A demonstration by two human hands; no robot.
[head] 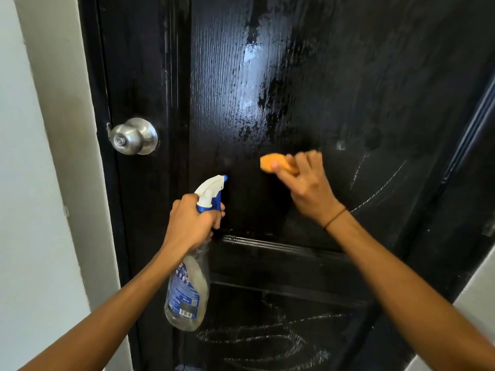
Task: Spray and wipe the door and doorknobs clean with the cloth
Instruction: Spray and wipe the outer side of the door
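Note:
A black panelled door (308, 76) fills the view, its upper panel wet and shiny in the middle. A round silver doorknob (134, 136) sits at the door's left edge. My left hand (187, 223) grips the neck of a clear spray bottle (188, 290) with a white and blue trigger head, its nozzle aimed at the door. My right hand (308, 183) holds an orange cloth (273, 163) bunched against the upper panel, right of the bottle. White chalk-like scribbles mark the door right of the cloth and on the lower panel.
A pale wall (32, 210) and the door frame (61, 129) stand left of the door. A raised black rail (281, 250) crosses the door between the upper and lower panels. Another pale surface (476, 303) shows at the lower right.

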